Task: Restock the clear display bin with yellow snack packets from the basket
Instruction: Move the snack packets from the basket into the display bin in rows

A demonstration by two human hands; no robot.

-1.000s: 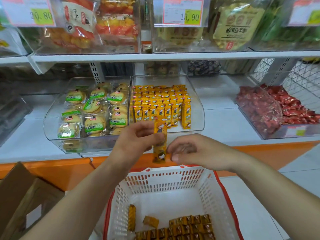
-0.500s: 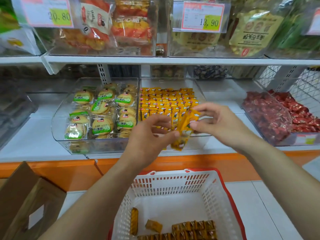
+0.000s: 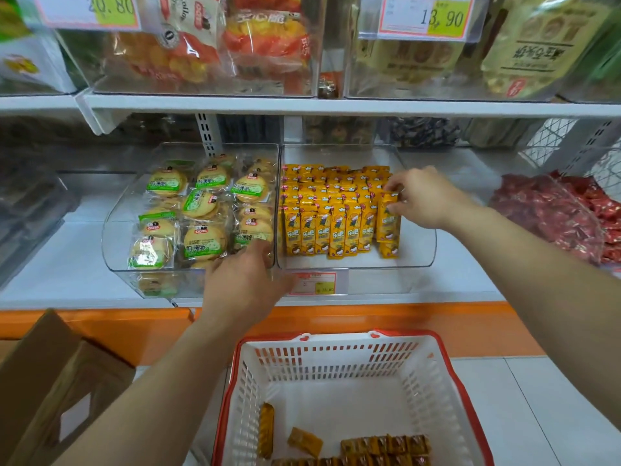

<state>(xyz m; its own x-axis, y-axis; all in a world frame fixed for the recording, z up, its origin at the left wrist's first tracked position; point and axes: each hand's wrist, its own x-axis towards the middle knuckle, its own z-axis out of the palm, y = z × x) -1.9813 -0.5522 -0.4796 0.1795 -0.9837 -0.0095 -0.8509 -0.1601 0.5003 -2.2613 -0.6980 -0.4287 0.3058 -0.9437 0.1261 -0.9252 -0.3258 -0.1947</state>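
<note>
While the left hand (image 3: pixel 245 280) rests with loose, empty fingers at the front rim of the cookie bin (image 3: pixel 117 267), the clear display bin (image 3: pixel 416 260) just right of it already carries several rows of yellow snack packets (image 3: pixel 336 210) standing on end. At the front row's right end, the right hand (image 3: pixel 420 196) pinches one packet (image 3: pixel 388 220) near its top. Below both hands, the basket (image 3: pixel 336 341) holds leftover packets (image 3: pixel 383 445), a short row plus two loose ones, so the restock looks well along but unfinished.
</note>
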